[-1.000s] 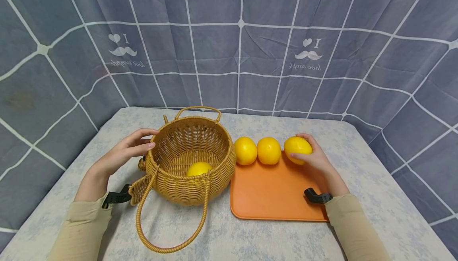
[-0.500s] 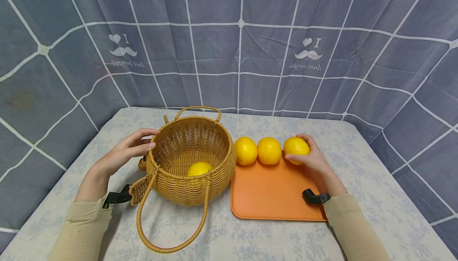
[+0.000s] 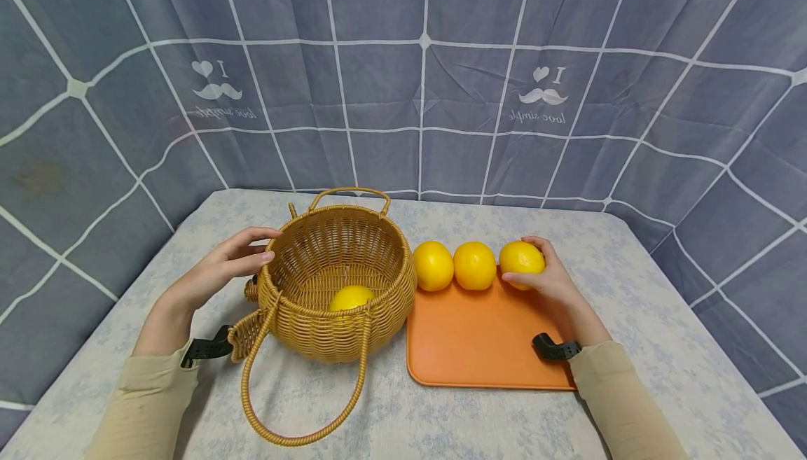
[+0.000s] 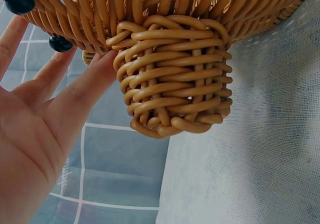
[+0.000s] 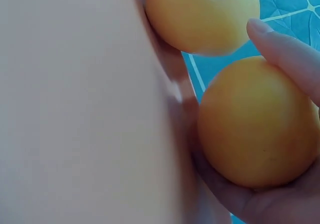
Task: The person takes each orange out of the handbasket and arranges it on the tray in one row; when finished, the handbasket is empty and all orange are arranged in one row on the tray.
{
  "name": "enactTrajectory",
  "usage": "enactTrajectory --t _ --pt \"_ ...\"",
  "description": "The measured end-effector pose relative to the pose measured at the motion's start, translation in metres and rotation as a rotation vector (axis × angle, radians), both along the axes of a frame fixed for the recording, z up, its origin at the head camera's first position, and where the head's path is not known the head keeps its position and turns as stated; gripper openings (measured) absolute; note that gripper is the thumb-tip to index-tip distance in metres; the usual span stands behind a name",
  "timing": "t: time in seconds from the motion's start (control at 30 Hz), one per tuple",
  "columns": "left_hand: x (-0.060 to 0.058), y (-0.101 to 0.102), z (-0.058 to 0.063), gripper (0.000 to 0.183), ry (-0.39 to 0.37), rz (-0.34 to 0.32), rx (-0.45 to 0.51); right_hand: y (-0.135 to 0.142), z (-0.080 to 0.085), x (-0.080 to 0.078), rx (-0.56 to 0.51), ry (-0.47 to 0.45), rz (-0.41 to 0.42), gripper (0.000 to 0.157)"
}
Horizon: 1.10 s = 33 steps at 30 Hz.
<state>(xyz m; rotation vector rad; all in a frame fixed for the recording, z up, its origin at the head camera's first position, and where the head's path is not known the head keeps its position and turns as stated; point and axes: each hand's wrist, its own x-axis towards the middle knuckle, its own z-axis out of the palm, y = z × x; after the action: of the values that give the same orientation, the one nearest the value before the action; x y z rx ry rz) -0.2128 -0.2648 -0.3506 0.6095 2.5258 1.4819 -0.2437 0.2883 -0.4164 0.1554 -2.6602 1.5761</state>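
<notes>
At the rim of a wicker basket rests my left hand, with its fingers nearly straight against the side. The left wrist view shows these fingers touching the weave beside a short woven stub. One yellow orange lies inside the basket, partly hidden by the near rim. My right hand holds another orange over the back of an orange tray, thumb at the front and fingers around the far side. Two more oranges, a left one and a middle one, sit along the tray's back edge.
One basket handle lies folded down toward the front of the table; the other handle stands at the back. A pale patterned cloth covers the table. Grey checked curtains enclose the back and sides.
My right hand has shifted slightly left with its orange, closer to the middle orange, then stays nearly still. The left hand and basket have not visibly moved.
</notes>
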Motion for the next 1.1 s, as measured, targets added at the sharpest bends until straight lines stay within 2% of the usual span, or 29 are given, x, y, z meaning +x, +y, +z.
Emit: enactTrajectory --t 0.23,0.47,0.87,1.1 --pt "-0.0008 -0.0004 -0.0006 0.043 0.003 -0.002 0.003 0.0013 0.0026 0.0018 -0.02 -0.039 0.058 0.076" --pt "-0.0006 -0.0006 -0.001 0.043 0.005 -0.008 0.004 0.0019 0.0026 0.0021 -0.011 -0.032 0.115 0.072" --pt "-0.0011 -0.001 -0.0018 0.043 0.007 -0.008 0.003 0.0004 0.0029 0.0037 -0.025 -0.048 0.117 0.068" --pt "-0.0011 -0.0011 -0.002 0.043 0.008 -0.008 0.002 -0.0015 0.0022 0.0034 -0.088 -0.071 0.122 0.069"
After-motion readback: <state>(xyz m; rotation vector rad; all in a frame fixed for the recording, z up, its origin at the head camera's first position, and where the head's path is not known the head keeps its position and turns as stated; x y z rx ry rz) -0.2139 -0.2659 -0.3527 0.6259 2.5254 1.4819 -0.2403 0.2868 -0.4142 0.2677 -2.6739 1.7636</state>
